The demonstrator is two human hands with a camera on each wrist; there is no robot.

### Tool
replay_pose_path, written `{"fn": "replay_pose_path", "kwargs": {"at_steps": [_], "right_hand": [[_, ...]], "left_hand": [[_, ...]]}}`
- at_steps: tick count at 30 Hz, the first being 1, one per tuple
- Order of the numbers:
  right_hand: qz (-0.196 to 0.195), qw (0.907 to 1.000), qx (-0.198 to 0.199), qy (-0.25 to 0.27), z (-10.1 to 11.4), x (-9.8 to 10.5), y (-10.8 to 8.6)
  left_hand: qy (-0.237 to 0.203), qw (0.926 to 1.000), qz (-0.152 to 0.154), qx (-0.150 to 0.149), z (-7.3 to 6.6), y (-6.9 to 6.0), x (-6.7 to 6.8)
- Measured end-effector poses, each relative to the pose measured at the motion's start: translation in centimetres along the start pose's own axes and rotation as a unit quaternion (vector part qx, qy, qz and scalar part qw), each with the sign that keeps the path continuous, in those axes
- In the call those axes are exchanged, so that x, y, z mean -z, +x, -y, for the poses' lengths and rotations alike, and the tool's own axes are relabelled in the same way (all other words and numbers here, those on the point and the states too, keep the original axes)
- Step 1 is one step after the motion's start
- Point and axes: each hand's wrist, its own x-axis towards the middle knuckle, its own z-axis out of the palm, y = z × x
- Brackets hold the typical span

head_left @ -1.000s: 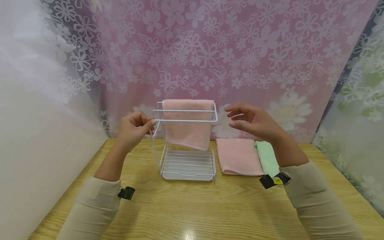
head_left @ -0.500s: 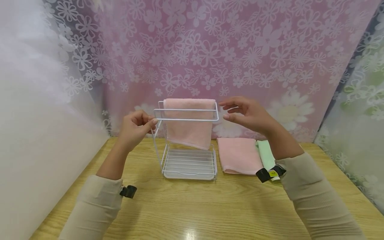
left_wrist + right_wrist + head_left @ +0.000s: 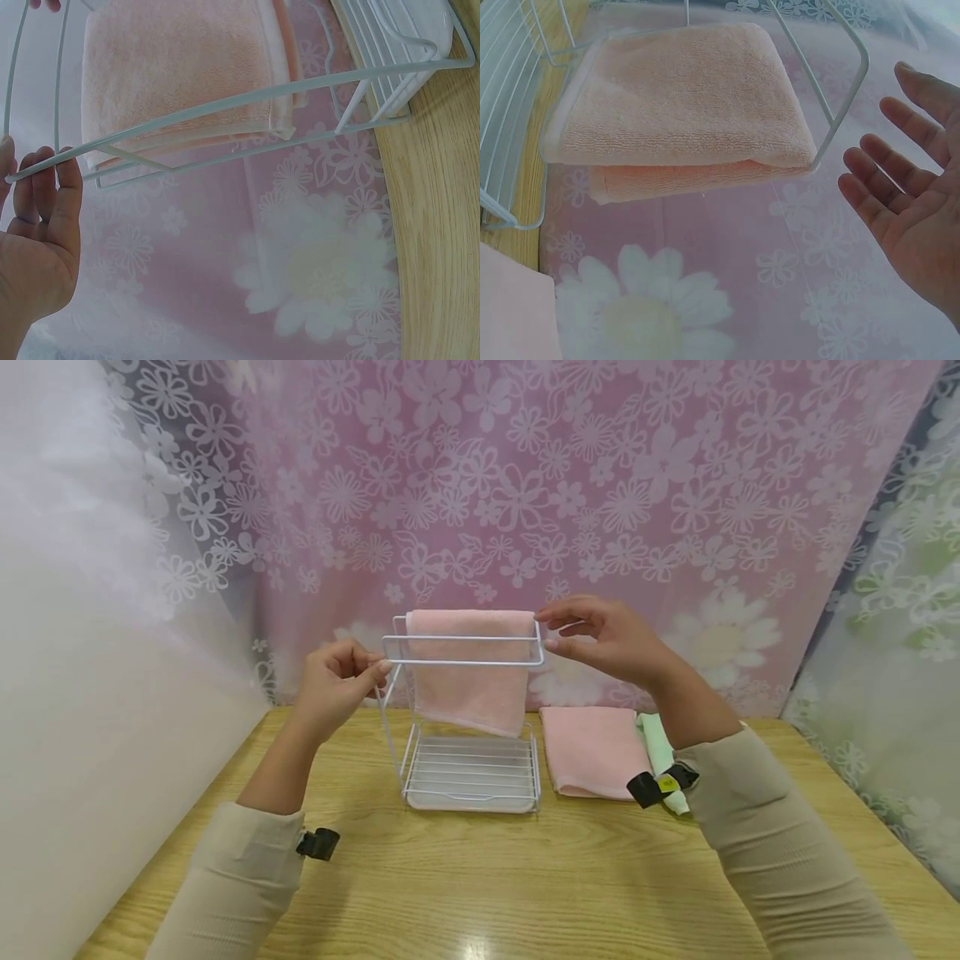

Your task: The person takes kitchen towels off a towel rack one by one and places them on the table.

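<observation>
A white wire rack [image 3: 480,663] stands on the table, with top bars above a slatted base tray [image 3: 471,802]. Over its rear top bar hangs a pink towel [image 3: 471,693], folded in two; the right wrist view shows the hanging towel [image 3: 682,97] from its right side. My left hand [image 3: 330,689] pinches the rack's upper left corner between thumb and fingers, as the left wrist view of the left hand [image 3: 45,255] confirms. Beside the rack's upper right end is my right hand [image 3: 607,639], fingers relaxed and holding nothing. A small gap separates the right hand [image 3: 922,195] from the frame in the right wrist view.
Right of the rack, a folded pink towel [image 3: 592,752] lies on the wooden table [image 3: 480,877]. A light green towel [image 3: 656,745] lies next to it, partly hidden by the right forearm. Behind the table hangs a pink flowered curtain [image 3: 480,485]; a white wall [image 3: 127,693] is at left.
My right hand has moved left and slightly up, closer to the rack's upper right end. The left hand keeps its pinch on the corner, and the rack and towels stay put.
</observation>
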Motion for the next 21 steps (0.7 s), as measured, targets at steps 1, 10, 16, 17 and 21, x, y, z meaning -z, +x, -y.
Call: {"fn": "replay_pose_path", "kwargs": {"at_steps": [1, 10, 16, 17, 21], "right_hand": [[0.000, 1.0000, 0.000, -0.004, -0.1, 0.0, 0.1], [0.002, 0.9996, -0.009, -0.026, -0.2, -0.3, 1.5], [-0.004, 0.9992, -0.021, -0.034, -0.1, -0.4, 2.5], [-0.004, 0.9991, -0.023, -0.037, -0.1, -0.5, 2.7], [-0.003, 0.9985, -0.028, -0.046, 0.1, -0.7, 3.3]], "left_hand": [[0.001, 1.0000, 0.000, 0.000, 0.0, 0.0, 0.0], [-0.004, 1.0000, 0.000, -0.002, 0.0, 0.0, 0.0], [-0.009, 0.9999, -0.001, -0.006, 0.0, 0.1, 0.0], [-0.009, 0.9999, -0.002, -0.006, 0.1, 0.1, 0.0], [-0.011, 0.9999, -0.001, -0.004, 0.1, 0.1, 0.0]]}}
